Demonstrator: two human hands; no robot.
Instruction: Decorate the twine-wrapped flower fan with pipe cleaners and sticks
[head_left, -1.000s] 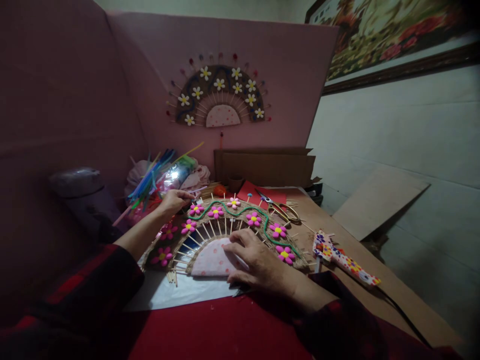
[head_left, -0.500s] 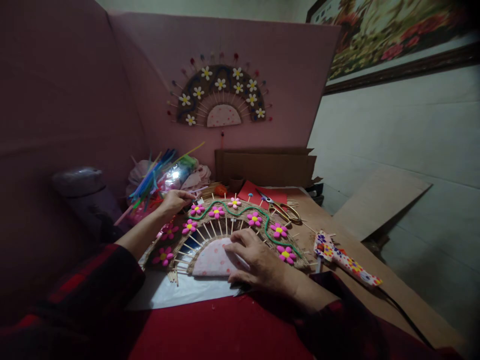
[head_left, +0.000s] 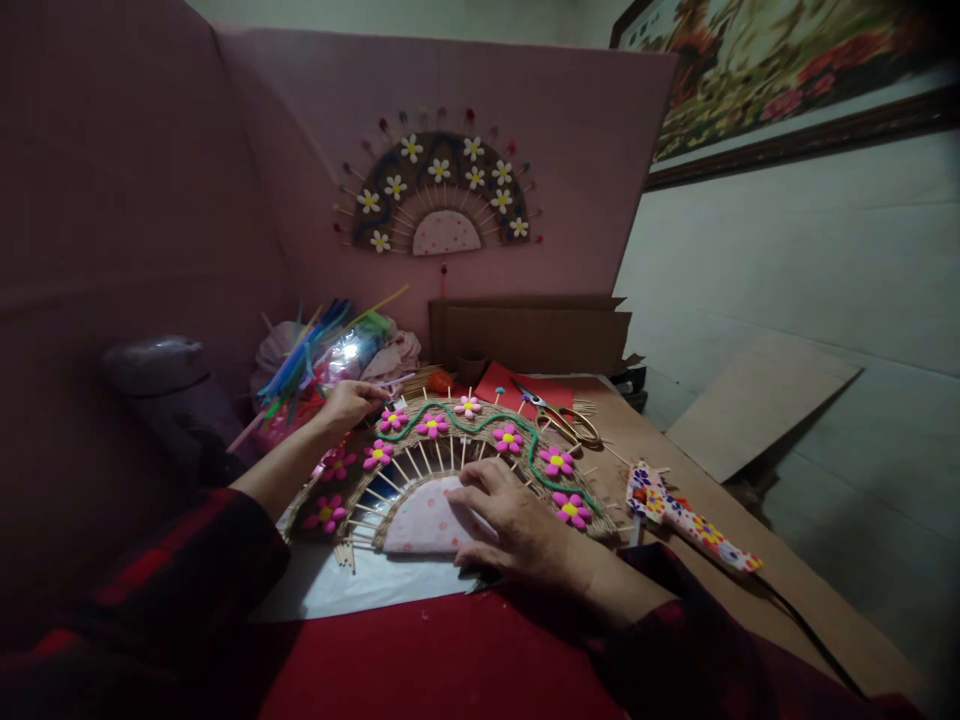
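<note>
Before me lies a half-round fan (head_left: pixel 480 418) of wooden sticks and woven twine, with pink clay flowers and a wavy green cord on it. At its upper left rim my left hand (head_left: pixel 351 405) is closed, thumb and finger pinched near the stick ends; whatever is between them is too small to make out. My right hand (head_left: pixel 521 520) rests with fingers apart and bent on the right part of the fan's dotted half-circle of pale cloth (head_left: pixel 424 520). Its thumb lies near the straight lower edge, and the hand hides part of the weave.
Gold-handled scissors (head_left: pixel 574 425) lie on red paper (head_left: pixel 517 385) behind the fan. To the right is a flower-patterned glue gun (head_left: pixel 686 520) with a cord. Pipe cleaners (head_left: pixel 315 345) are heaped at back left. Another fan (head_left: pixel 442 190) hangs on the pink panel.
The left fingertips have shifted very slightly at the fan's upper left rim. My right hand stays in place on the cloth. The whole view has moved a little.
</note>
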